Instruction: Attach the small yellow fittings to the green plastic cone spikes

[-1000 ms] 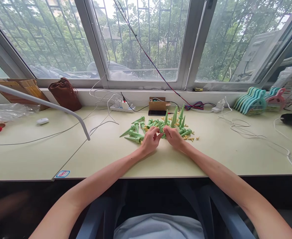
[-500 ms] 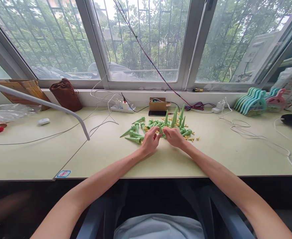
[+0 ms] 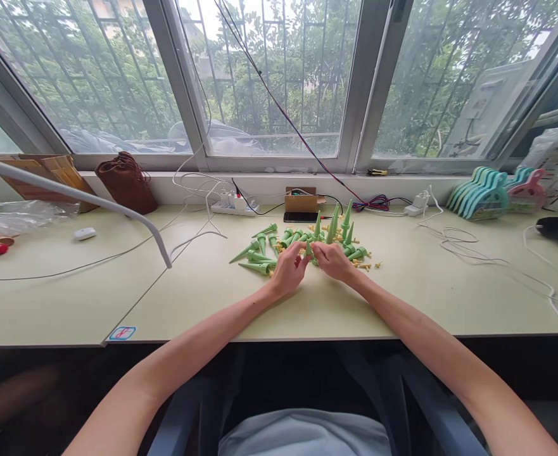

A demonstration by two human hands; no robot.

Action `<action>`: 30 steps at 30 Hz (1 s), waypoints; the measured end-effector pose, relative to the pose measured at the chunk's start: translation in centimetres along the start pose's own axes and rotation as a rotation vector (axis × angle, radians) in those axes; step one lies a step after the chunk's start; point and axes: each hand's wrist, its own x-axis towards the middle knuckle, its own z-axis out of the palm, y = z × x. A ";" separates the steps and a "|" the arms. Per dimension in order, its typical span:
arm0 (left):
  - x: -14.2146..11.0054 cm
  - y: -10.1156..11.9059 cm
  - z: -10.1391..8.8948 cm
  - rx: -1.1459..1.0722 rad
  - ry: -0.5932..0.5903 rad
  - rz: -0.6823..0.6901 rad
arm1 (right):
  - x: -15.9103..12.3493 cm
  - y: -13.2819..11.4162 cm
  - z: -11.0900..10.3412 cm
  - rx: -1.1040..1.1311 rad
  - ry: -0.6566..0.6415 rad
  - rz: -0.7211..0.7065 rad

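In the middle of the table my left hand [image 3: 288,267] is closed on a green plastic watering spike [image 3: 308,249], its point tilted up and toward me. My right hand [image 3: 334,261] pinches right beside that spike; whatever its fingertips hold is hidden. Several green watering spikes stand upright behind my right hand, among them a tall spike [image 3: 332,229]. More lie flat to the left, such as the spike [image 3: 254,267] near my left wrist. Small yellow valve pieces [image 3: 365,266] are scattered around the pile on the right.
Behind the pile lie a black phone [image 3: 300,216] and a small cardboard box [image 3: 301,202]. A power strip [image 3: 235,207], brown pouch [image 3: 125,182] and white case [image 3: 85,234] are to the left. Teal hangers [image 3: 478,193] and a white cable [image 3: 501,259] lie right. A grey curved arm [image 3: 117,206] crosses the left.
The spike in my left hand has tipped so its point turns more toward me. Both hands stay together in nearly the same place.
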 end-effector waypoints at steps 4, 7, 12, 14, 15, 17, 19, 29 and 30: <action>0.1 0.1 0.0 -0.022 0.028 -0.010 | 0.1 0.0 -0.2 -0.006 0.021 -0.008; 0.2 0.1 0.0 -0.042 0.042 -0.029 | 0.2 -0.1 -0.4 0.004 0.048 -0.009; 0.3 0.1 0.0 -0.061 0.025 -0.036 | 0.1 -0.3 -0.6 0.012 0.035 0.000; 0.3 0.2 -0.1 -0.063 0.022 -0.047 | 0.1 -0.3 -0.6 0.008 0.034 -0.006; 0.3 0.3 -0.1 -0.068 0.022 -0.061 | 0.1 -0.2 -0.6 0.007 0.039 -0.009; 0.3 0.6 -0.1 -0.094 0.023 -0.108 | 0.1 -0.1 -0.6 0.006 0.061 -0.013; 0.3 0.9 -0.2 -0.126 0.027 -0.176 | 0.1 0.0 -0.6 0.006 0.099 -0.007; 0.8 1.2 -0.3 -0.668 -0.049 -0.578 | 0.1 0.0 -0.7 0.024 0.108 -0.041; 0.8 1.2 -0.3 -0.708 -0.070 -0.616 | 0.1 0.0 -0.6 0.028 0.091 -0.051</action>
